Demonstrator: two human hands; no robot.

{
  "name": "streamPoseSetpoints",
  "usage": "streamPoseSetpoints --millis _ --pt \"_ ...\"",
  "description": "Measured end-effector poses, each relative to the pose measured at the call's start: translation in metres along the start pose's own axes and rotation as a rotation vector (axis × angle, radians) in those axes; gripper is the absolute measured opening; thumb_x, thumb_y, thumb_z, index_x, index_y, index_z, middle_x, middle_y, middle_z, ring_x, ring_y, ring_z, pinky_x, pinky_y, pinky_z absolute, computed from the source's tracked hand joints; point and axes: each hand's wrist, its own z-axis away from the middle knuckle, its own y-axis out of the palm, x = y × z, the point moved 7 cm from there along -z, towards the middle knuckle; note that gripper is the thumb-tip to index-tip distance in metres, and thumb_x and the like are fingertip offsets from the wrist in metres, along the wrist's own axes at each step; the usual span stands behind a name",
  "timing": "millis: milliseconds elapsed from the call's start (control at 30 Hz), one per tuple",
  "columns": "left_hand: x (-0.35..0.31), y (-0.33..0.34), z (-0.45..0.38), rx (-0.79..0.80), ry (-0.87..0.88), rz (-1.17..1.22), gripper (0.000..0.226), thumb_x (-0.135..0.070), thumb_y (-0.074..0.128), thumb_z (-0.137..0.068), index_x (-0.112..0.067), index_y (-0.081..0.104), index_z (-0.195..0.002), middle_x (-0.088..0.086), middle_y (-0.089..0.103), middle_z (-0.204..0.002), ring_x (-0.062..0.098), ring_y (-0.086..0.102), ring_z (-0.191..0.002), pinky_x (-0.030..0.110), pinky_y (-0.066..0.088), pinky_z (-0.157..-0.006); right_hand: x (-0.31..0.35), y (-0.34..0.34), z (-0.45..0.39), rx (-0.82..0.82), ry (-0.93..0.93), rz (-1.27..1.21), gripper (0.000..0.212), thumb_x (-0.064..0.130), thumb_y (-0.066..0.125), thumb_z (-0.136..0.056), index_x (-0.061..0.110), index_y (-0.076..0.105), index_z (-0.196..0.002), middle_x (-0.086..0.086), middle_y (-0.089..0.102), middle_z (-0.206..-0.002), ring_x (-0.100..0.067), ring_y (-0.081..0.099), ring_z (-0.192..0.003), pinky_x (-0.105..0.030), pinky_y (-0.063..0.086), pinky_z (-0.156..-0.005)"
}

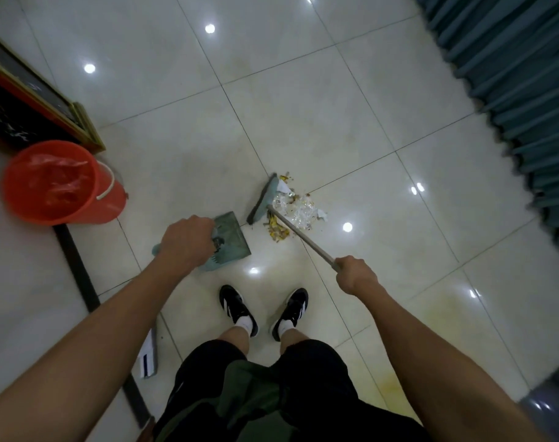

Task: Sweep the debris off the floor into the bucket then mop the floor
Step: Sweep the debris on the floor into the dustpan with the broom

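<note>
Teal bristles on the broom head [262, 199], set on the pale tiled floor [351, 106] ahead of your feet. Head's long axis runs from near-left to far-right, roughly along a tile seam. Its pale handle [303, 239] slants back from the head toward your right, low end at the head, high end in your right hand [354, 275], whose fingers are wrapped tight around it.

Debris [292, 210] lies just beside the head on its right side, under the handle: crumpled clear plastic, white paper scraps, yellow-brown crumbs. Loose pile, touching the bristles.

Dustpan [231, 239], teal and scuffed, sits left of the broom head, near but apart from it. Its open lip faces the broom and pile. Your left hand [187, 244] covers the back of the pan, fingers curled down over it; what exactly they clasp is hidden beneath the knuckles.

Orange bucket [59, 183], lined with a red plastic bag, white bail handle, stands well left of the pan, beside a gold-framed dark board [32, 103]. A dark-handled mop [80, 266] lies along the floor on your left. Teal curtain [511, 74] at far right.
</note>
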Motion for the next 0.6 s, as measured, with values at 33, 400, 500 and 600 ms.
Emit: streamPoseSetpoints --millis 33,400,500,600 --pt "-0.002 0.001 -0.002 0.003 -0.002 0.004 0.014 -0.023 0.065 -0.084 -0.018 0.067 -0.098 0.005 0.065 -0.09 0.022 0.057 -0.071 0.029 0.041 -0.061 -0.005 -0.003 0.003 -0.022 0.002 -0.013 0.045 0.013 0.047 -0.089 0.022 0.058 -0.132 -0.003 0.058 -0.093 -0.022 0.057 -0.079 -0.031 0.052 -0.069" --pt "-0.026 0.006 -0.005 -0.069 -0.019 0.004 0.012 -0.02 0.059 -0.088 -0.017 0.066 -0.097 0.006 0.064 -0.089 0.024 0.054 -0.07 0.03 0.038 -0.062 0.007 0.017 -0.002 0.198 0.074 -0.756 0.014 0.012 0.064 -0.088 0.003 0.063 -0.098 -0.013 0.056 -0.077 -0.023 0.052 -0.062 -0.026 0.05 -0.046" --pt "-0.032 0.007 -0.005 -0.042 -0.032 -0.021 0.015 -0.021 0.058 -0.088 -0.018 0.066 -0.1 0.007 0.065 -0.095 0.028 0.064 -0.082 0.03 0.04 -0.065 0.004 0.017 -0.011 0.154 0.066 -0.697 0.012 0.009 0.061 -0.089 0.003 0.061 -0.099 -0.012 0.057 -0.084 -0.024 0.056 -0.066 -0.028 0.053 -0.045" --pt "-0.033 0.009 -0.004 -0.007 -0.058 -0.05 0.016 -0.02 0.056 -0.089 -0.02 0.065 -0.102 0.006 0.065 -0.097 0.027 0.065 -0.087 0.03 0.042 -0.068 -0.003 0.012 -0.019 0.075 0.047 -0.548 0.015 0.004 0.052 -0.09 -0.001 0.061 -0.1 -0.017 0.061 -0.091 -0.029 0.062 -0.064 -0.041 0.06 -0.055"
